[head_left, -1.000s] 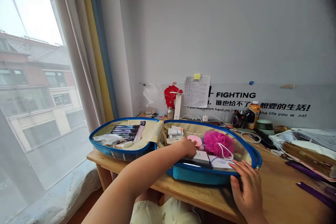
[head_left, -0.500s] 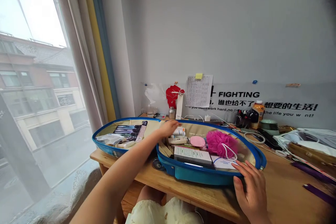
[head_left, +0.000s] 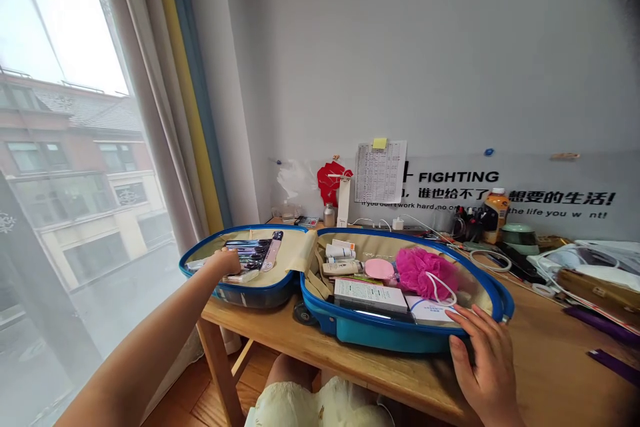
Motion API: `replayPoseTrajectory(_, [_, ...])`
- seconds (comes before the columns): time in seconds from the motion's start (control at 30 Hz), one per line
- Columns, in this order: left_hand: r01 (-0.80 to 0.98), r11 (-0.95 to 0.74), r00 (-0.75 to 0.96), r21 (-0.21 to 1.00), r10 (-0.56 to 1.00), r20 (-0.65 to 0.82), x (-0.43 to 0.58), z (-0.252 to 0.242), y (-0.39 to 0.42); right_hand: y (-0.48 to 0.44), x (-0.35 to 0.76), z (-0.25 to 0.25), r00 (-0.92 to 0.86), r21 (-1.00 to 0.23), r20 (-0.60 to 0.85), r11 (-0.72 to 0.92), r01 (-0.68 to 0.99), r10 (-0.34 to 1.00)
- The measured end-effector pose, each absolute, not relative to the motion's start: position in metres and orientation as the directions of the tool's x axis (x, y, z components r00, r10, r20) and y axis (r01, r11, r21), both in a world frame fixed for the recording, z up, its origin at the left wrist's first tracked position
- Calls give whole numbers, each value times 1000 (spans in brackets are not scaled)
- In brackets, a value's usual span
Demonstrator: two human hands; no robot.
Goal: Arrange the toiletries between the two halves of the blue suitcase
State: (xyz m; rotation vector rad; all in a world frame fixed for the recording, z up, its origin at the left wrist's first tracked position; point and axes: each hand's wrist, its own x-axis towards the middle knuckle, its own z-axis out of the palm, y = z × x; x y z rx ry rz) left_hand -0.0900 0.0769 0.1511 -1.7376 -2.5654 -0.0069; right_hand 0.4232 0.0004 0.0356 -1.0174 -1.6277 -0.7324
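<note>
An open blue suitcase lies on the table, its left half point(head_left: 280, 285) and right half point(head_left: 395, 341) spread side by side. My left hand point(head_left: 227, 263) reaches down into the left half, over a clear plastic package and beside a pack of dark toothbrushes point(head_left: 255, 250); its fingers are mostly hidden. A pink strip-like item point(head_left: 271, 255) lies next to that pack. Fingers outstretched, my right hand point(head_left: 483, 347) rests on the front right rim. The right half holds a magenta bath puff point(head_left: 425, 271), pink oval case point(head_left: 379, 269), grey-white box point(head_left: 370, 295), white box point(head_left: 431, 310) and tubes point(head_left: 341, 268).
Behind the suitcase stand a small jar point(head_left: 329, 215), an orange bottle point(head_left: 495, 215) and a green-lidded container point(head_left: 518, 238). Cables point(head_left: 487, 260) and a brown case point(head_left: 595, 287) lie at the right. A curtained window is on the left.
My left hand has moved left and down, from the far edge near the hinge into the left half. The right hand stays on the rim. The view has shifted slightly.
</note>
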Motion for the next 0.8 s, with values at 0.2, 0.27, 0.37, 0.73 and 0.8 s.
replayPoseTrajectory(0.2, [970,157,-186,-184,971,-153,-77,155,74,2,425,32,-87,-58,955,464,884,284])
replayPoseTrajectory(0.27, [969,108,-164,-223,955,-249,-70,154,75,3,426,31,-89,-58,952,456,888,293])
replayPoseTrajectory(0.37, [957,83,-174,-278,931,-320,-61,151,76,2,424,33,-84,-49,959,452,891,271])
replayPoseTrajectory(0.73, [943,165,-188,-290,981,-51,-29,169,60,-2,421,39,-93,-34,961,444,895,262])
replayPoseTrajectory(0.8, [948,183,-177,-259,983,44,-20,184,57,-2,422,39,-105,-25,959,449,893,262])
